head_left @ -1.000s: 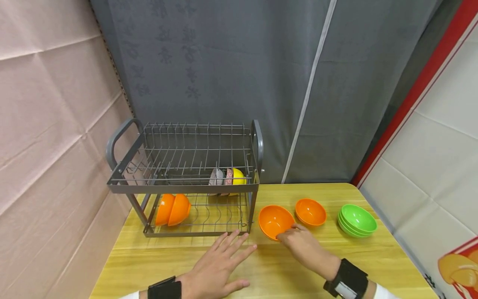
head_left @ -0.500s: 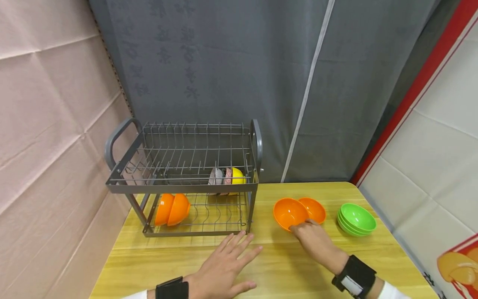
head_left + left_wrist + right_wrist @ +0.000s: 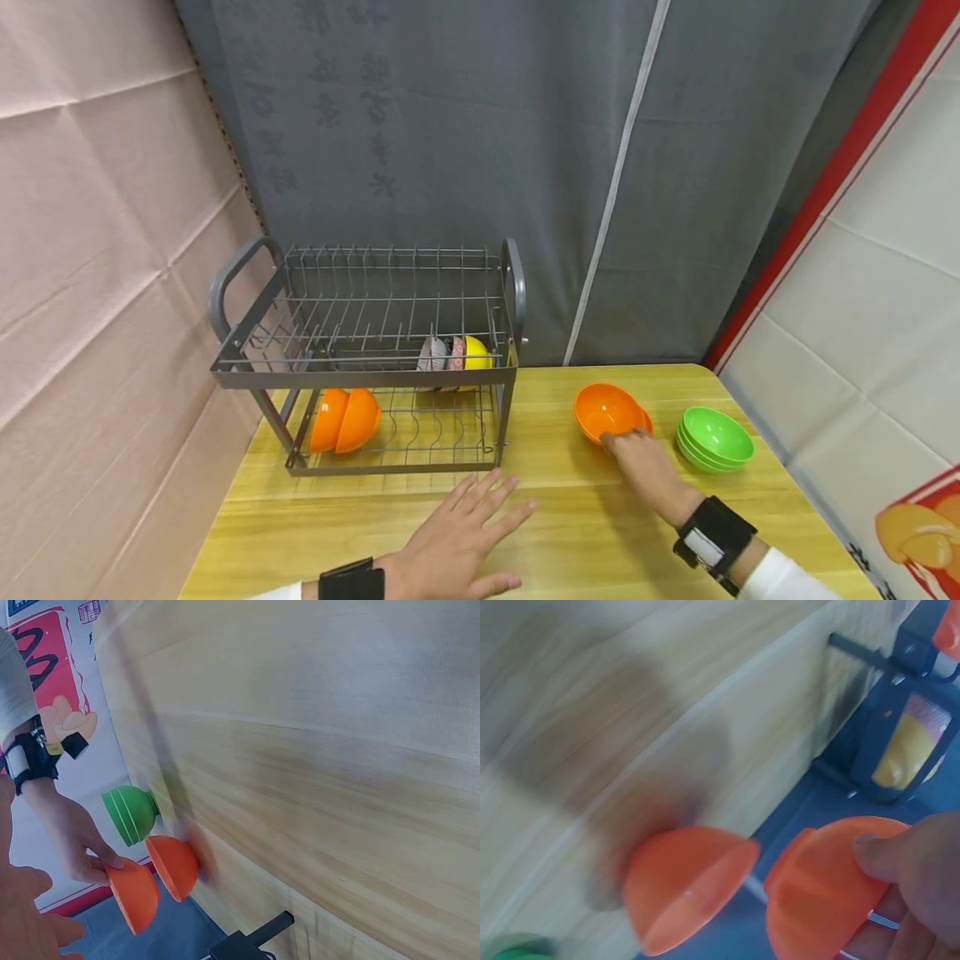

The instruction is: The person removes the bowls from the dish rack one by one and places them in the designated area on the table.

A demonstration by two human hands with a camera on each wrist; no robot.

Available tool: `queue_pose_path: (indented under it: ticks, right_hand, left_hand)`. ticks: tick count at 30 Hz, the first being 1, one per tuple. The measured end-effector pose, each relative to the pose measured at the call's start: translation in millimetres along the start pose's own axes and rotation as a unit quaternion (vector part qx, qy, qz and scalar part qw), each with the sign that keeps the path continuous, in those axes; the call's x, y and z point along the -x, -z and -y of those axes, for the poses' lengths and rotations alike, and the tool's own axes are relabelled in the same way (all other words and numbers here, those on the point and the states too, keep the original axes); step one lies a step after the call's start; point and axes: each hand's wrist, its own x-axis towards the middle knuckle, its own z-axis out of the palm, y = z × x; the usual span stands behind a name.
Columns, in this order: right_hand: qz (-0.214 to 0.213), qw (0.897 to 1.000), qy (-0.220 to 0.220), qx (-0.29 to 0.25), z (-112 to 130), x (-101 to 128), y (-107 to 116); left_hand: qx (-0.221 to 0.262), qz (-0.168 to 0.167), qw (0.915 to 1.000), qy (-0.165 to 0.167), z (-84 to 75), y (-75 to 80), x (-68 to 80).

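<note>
Since a second ago we are seeing the orange bowl [image 3: 604, 410] travelling rightward across the wooden table [image 3: 585, 533], from just beside the dish rack [image 3: 367, 367] to a place directly over the second orange bowl [image 3: 174, 866], which is almost hidden behind it in the head view. We are watching the rack standing at the table's back left, its lower tier holding two orange bowls on edge [image 3: 346, 419] and a yellow bowl [image 3: 478, 353] with patterned dishes toward its right end. We are seeing a stack of green bowls [image 3: 716, 437] sitting just right of the orange pair, near but apart. The left hand [image 3: 457, 542] is lying flat on the table in front of the rack, fingers spread and straight, holding nothing. The right hand [image 3: 643, 461] is pinching the carried bowl's near rim, thumb on the outer wall and fingers under the edge, as the right wrist view shows. That bowl is tilting, lifted clear of the table, just above and partly overlapping the resting one.
</note>
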Motion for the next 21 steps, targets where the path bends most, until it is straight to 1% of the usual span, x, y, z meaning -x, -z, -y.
queue_pose_path:
  ticks: [3,7,11,17,21]
  right_hand:
    - [0.007,1.0,-0.021,-0.003,-10,1,-6]
    - [0.03,0.999,-0.043,-0.005,-21,2,-15]
    - [0.042,0.998,-0.049,-0.014,-29,3,-22]
    - [0.048,0.998,-0.044,-0.019,-36,2,-32]
    - [0.063,0.997,-0.047,-0.024,-39,0,-37]
  left_hand:
    - [0.006,0.001,1.0,-0.004,-1.3,-0.5,0.8]
    - [0.028,0.007,0.9995,-0.011,-2.8,-0.9,1.7]
    - [0.038,0.008,0.999,-0.02,-3.3,-1.2,1.7]
    - [0.033,0.015,0.999,-0.026,-4.1,-0.4,-0.2]
    - [0.012,0.006,0.9993,-0.035,-4.6,-0.7,-1.0]
